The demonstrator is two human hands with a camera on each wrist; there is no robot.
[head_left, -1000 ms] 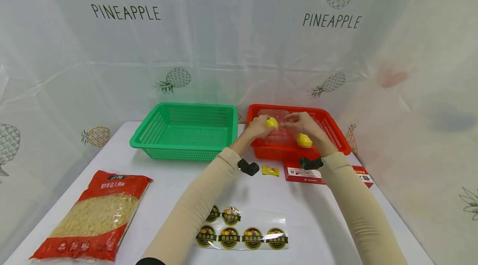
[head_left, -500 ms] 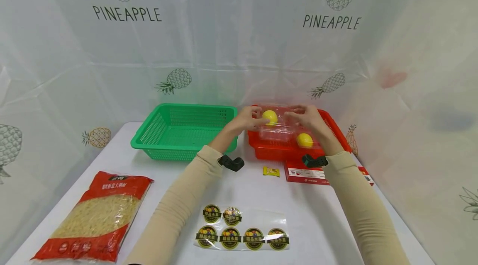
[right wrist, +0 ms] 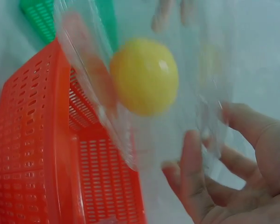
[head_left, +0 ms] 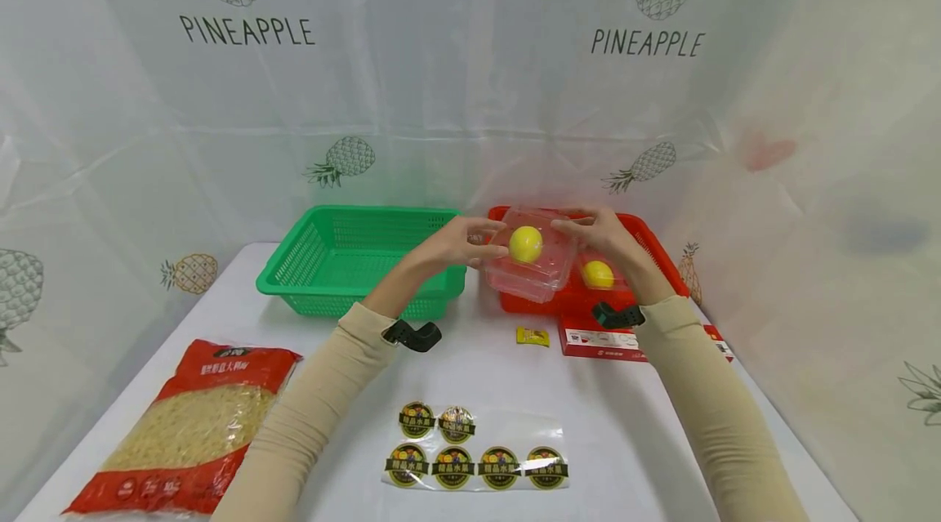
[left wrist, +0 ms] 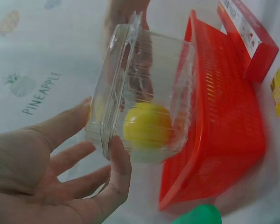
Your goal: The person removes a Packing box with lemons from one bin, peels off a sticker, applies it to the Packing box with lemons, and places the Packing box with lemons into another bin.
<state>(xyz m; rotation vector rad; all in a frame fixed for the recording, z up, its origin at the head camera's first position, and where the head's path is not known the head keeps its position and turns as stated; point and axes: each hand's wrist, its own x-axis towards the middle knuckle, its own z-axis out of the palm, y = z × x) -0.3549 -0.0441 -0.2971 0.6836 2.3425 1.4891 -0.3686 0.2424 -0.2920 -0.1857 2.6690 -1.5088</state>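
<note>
A clear plastic clamshell box (head_left: 535, 275) with a yellow ball-shaped fruit (head_left: 525, 245) inside is held over the front left of the red basket (head_left: 665, 261). My left hand (head_left: 457, 244) grips its left edge, thumb on one face and fingers on the other, as the left wrist view shows. At the opposite edge my right hand (right wrist: 228, 172) pinches the box the same way. The box is tilted, and in the left wrist view its lid (left wrist: 114, 88) looks closed. A second yellow fruit (head_left: 598, 274) sits in clear plastic inside the red basket.
To the left stands a green basket (head_left: 360, 301). A red and white carton (head_left: 606, 345) and a small yellow packet (head_left: 532, 336) lie before the red basket. A sticker sheet (head_left: 515, 428) is nearer, with a red pasta bag (head_left: 184, 424) at left.
Both hands have lifted the box with its yellow fruit and brought it left and toward me. My left hand shifted left; the second fruit stayed in the basket.
</note>
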